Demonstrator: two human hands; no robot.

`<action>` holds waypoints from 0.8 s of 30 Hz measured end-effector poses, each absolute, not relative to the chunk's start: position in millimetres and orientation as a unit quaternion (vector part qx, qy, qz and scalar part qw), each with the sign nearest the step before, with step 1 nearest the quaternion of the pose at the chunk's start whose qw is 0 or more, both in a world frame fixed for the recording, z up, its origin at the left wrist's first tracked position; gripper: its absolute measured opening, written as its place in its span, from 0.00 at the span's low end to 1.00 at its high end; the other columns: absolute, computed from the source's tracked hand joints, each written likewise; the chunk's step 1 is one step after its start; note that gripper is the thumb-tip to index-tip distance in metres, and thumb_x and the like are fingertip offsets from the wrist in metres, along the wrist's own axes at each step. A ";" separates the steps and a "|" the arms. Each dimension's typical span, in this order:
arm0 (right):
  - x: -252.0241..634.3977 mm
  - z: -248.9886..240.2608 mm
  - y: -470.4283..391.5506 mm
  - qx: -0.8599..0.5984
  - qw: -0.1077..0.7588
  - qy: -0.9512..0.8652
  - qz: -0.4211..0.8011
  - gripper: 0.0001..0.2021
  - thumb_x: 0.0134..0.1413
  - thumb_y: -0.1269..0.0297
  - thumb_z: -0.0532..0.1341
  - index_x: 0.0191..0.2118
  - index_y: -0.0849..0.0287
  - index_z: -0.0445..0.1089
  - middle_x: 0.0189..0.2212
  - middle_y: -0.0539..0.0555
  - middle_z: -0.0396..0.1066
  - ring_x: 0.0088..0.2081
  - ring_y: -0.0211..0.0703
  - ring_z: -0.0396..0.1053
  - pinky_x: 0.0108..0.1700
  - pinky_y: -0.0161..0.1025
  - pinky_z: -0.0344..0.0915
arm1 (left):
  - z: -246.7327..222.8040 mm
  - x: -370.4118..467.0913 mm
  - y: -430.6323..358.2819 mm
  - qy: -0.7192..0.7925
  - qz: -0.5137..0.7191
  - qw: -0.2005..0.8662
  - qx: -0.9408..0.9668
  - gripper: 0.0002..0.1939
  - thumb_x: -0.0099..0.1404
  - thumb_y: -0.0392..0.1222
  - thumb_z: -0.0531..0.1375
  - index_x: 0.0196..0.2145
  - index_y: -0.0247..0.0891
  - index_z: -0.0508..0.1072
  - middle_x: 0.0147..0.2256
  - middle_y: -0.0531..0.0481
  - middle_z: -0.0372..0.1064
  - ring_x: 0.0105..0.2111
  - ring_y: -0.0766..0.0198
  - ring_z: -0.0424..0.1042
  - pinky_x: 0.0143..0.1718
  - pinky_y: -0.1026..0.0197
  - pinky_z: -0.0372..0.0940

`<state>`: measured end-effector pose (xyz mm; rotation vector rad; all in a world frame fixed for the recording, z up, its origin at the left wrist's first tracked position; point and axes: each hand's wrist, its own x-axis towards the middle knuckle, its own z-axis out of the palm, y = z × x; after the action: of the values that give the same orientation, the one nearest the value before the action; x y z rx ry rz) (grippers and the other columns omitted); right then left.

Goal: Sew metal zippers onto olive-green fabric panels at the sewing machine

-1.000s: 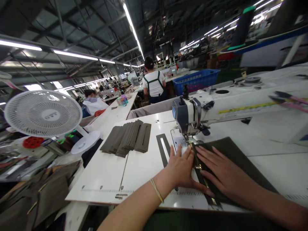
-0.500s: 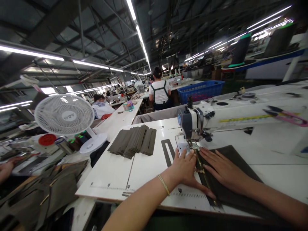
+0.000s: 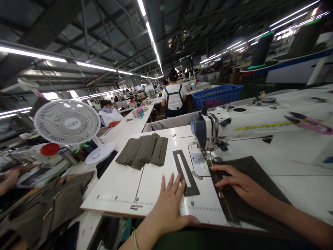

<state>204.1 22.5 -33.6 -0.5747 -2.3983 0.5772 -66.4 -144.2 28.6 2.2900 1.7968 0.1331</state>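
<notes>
R hand (image 3: 240, 185) flat on fabric (image 3: 256, 177)

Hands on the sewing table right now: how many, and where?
2. The left hand lies flat on the table beside the slotted strip. The right hand presses the dark fabric by its zipper.

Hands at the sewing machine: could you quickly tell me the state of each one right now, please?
Left hand: open, flat on the white table, holding nothing.
Right hand: open, pressing on the dark fabric, gripping nothing.
</notes>
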 end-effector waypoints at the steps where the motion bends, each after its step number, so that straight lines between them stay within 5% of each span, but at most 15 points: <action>1: 204.4 -32.7 21.9 -0.231 0.318 -0.892 0.223 0.19 0.60 0.68 0.49 0.39 0.49 0.78 0.55 0.54 0.70 0.57 0.51 0.67 0.57 0.55 0.66 | 26.8 -66.4 -149.3 0.601 0.050 0.115 0.790 0.56 0.56 0.71 0.61 0.70 0.39 0.43 0.69 0.34 0.35 0.69 0.39 0.33 0.64 0.27 0.33; 7: 201.3 -39.7 26.9 -0.270 0.342 -0.894 0.105 0.18 0.65 0.60 0.52 0.53 0.60 0.72 0.54 0.61 0.71 0.55 0.51 0.70 0.58 0.52 0.67 | 0.6 -57.4 -168.4 0.571 0.085 0.065 0.814 0.50 0.55 0.60 0.68 0.67 0.41 0.51 0.70 0.33 0.37 0.68 0.35 0.38 0.63 0.25 0.42; 10: 201.4 -44.7 30.6 -0.251 0.308 -0.916 0.066 0.20 0.66 0.62 0.49 0.54 0.62 0.72 0.55 0.60 0.71 0.55 0.50 0.69 0.57 0.50 0.68 | -10.9 -55.7 -164.4 0.583 0.101 0.040 0.805 0.47 0.57 0.53 0.68 0.66 0.35 0.52 0.65 0.29 0.52 0.66 0.36 0.50 0.63 0.27 0.46; 13: 202.5 -47.1 32.4 -0.270 0.304 -0.912 0.048 0.21 0.68 0.63 0.47 0.58 0.64 0.68 0.58 0.62 0.68 0.58 0.48 0.67 0.59 0.47 0.66 | -11.2 -58.5 -156.6 0.567 0.126 0.034 0.813 0.49 0.55 0.60 0.67 0.66 0.36 0.54 0.57 0.32 0.64 0.60 0.38 0.62 0.64 0.30 0.48; 19: 201.6 -57.4 35.5 -0.277 0.277 -0.920 -0.015 0.22 0.67 0.64 0.46 0.59 0.62 0.67 0.60 0.61 0.64 0.61 0.52 0.62 0.60 0.56 0.63 | -6.7 -64.7 -141.1 0.536 0.111 0.039 0.836 0.49 0.54 0.71 0.62 0.64 0.38 0.58 0.68 0.33 0.46 0.67 0.33 0.43 0.64 0.28 0.43; 24: 203.8 -54.1 29.3 -0.282 0.292 -0.914 -0.018 0.22 0.68 0.64 0.48 0.63 0.64 0.63 0.63 0.61 0.60 0.62 0.50 0.60 0.61 0.53 0.62 | -20.0 -68.2 -144.9 0.485 0.092 -0.018 0.870 0.46 0.63 0.51 0.63 0.68 0.28 0.46 0.61 0.29 0.59 0.65 0.38 0.52 0.65 0.34 0.49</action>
<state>203.8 29.3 -54.1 -0.7516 -2.4359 -0.0483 -68.2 -144.9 -20.0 2.7635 1.5410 0.2909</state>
